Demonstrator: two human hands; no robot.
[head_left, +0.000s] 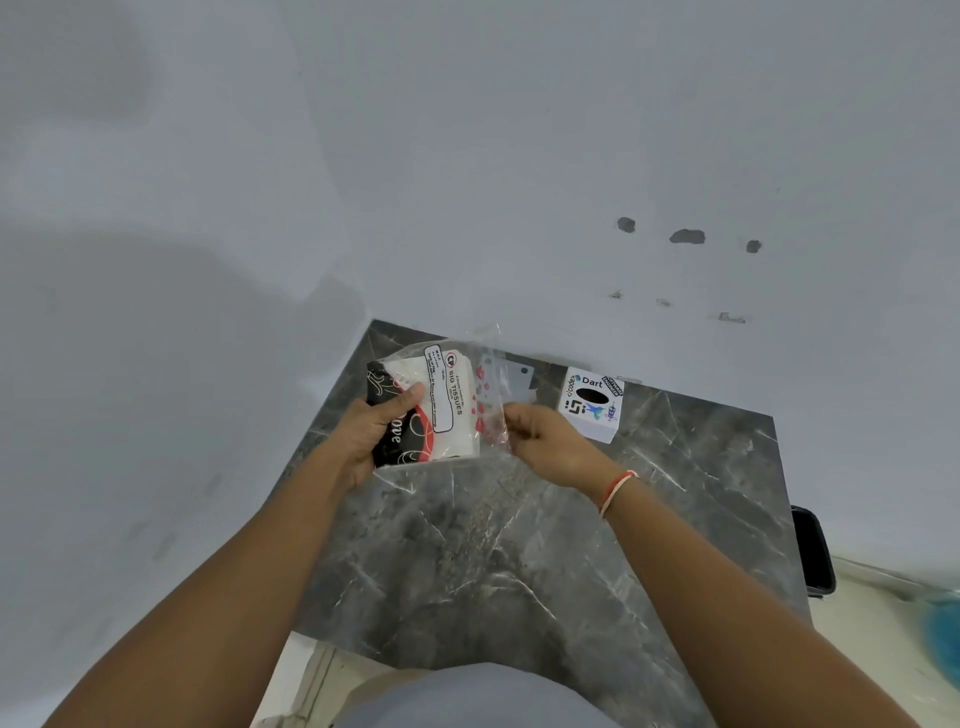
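Box (589, 410) stands beside tissue pack (448, 410), not touching.

A soft pack (451, 410) of white tissues is held over the worktop (519, 545) at 11 o'clock. Its clear wrapper (492, 400) is printed black and red at 9 o'clock and labelled "BIG TISSUES" mid-face. The slack, crumpled end at 3 o'clock is dotted with red hearts.
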